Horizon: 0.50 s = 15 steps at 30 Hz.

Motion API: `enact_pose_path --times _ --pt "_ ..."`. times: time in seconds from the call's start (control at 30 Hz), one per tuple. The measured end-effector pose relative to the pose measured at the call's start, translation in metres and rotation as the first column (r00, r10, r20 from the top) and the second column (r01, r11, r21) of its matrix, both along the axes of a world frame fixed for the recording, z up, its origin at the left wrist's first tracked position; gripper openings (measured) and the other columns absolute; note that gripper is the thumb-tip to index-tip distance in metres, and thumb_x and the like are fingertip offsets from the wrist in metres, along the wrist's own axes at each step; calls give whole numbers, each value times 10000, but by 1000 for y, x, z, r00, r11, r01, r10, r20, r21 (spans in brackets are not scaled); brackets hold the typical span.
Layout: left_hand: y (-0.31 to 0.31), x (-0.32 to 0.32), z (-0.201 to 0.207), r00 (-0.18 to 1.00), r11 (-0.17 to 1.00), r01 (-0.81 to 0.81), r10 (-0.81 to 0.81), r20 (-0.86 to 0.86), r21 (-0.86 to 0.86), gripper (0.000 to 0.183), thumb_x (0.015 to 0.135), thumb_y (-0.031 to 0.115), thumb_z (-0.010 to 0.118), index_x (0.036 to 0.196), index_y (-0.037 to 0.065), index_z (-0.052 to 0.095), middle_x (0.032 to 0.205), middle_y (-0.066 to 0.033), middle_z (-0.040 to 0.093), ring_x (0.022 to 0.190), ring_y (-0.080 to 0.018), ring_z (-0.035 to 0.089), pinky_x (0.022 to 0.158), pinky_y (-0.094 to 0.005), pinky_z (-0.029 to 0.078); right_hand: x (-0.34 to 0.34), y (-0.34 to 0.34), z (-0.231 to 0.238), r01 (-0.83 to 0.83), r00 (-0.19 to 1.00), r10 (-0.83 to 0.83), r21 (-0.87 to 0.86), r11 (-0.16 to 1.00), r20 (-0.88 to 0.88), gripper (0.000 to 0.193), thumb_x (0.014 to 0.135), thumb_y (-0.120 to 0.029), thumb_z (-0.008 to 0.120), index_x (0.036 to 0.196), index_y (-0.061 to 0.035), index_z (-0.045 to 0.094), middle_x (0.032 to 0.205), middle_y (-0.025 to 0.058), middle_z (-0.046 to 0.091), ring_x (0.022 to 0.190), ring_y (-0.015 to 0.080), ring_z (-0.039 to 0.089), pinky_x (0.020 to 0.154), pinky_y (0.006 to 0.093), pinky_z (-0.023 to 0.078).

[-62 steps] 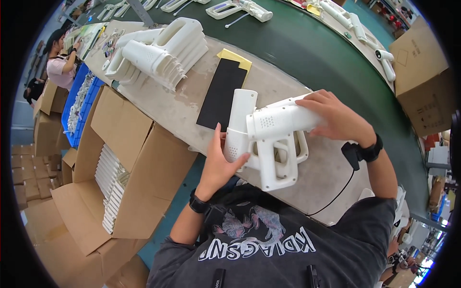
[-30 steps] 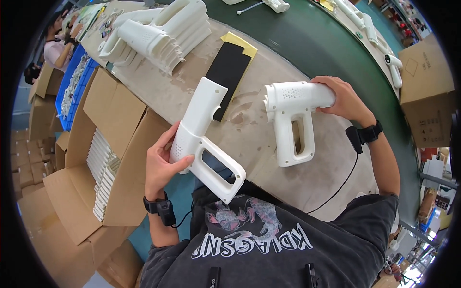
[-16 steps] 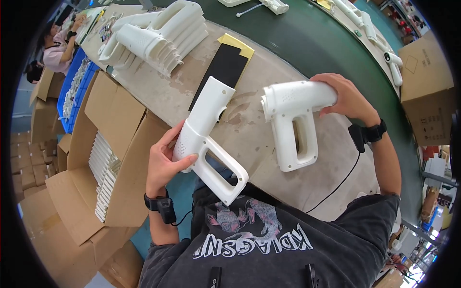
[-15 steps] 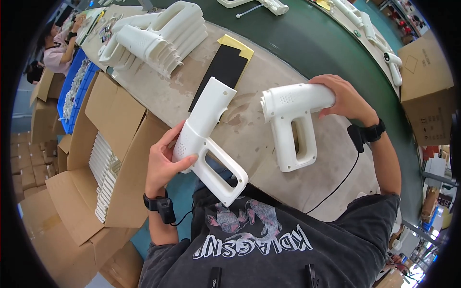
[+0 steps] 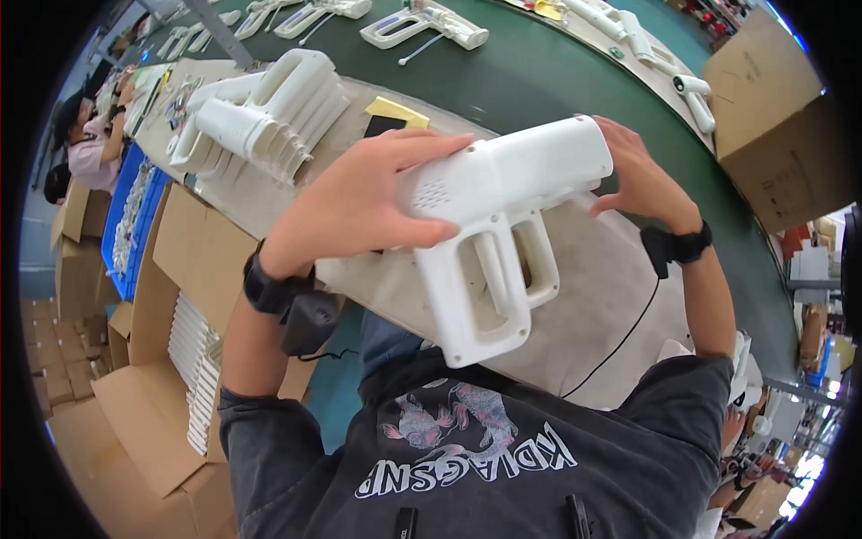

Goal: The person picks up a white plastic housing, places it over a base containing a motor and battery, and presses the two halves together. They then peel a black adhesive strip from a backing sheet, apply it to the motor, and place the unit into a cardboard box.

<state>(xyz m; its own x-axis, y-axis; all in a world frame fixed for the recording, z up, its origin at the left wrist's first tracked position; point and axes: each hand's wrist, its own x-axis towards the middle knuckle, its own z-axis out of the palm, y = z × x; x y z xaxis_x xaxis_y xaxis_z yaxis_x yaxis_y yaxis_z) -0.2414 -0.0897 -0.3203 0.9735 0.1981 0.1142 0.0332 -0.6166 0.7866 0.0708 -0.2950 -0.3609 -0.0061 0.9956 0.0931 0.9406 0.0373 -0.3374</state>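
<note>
bench [image 5: 620, 278] below | white pistol-shaped shell [image 5: 525, 171] over it, twin shell [image 5: 547, 256] behind; prob light, stiff, slick, grab barrel [image 5: 561, 148] or loop handle [image 5: 437, 296] | left hand [image 5: 364, 198] wrapped round vented end [image 5: 431, 195] | right hand [image 5: 642, 180] by barrel tip, can't tell if gripping

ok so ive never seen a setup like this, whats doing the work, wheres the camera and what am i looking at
No robot here: a person is working, and every picture comes from one wide camera on that person's head, looking down. Its lens bends straight edges near the rim.

The left hand grips a white gun-shaped shell by one end. The right hand is at the other end; its exact hold is hidden. Behind that shell is a second white shell.

On the table are a stack of similar shells and a partly hidden black sheet. Beyond lies a green belt.
</note>
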Motion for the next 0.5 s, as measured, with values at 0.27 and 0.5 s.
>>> enact_pose_path --times 0.27,0.5 --pt "-9 83 -28 993 992 122 -121 -10 33 760 664 265 758 1311 -93 579 1161 -235 636 1070 -328 628 939 -348 499 22 -89 20 351 909 -339 5 936 -244 568 831 -95 768 1363 -73 571 1433 94 544 1278 257 533 1070 380 426" --pt "-8 93 -57 991 996 81 -77 -112 35 756 665 240 757 1321 -87 572 1189 -246 627 1089 -356 620 964 -361 498 5 -116 11 367 876 -374 -81 927 -304 474 842 -62 748 1294 -34 606 1397 90 572 1232 248 561 1023 363 458"
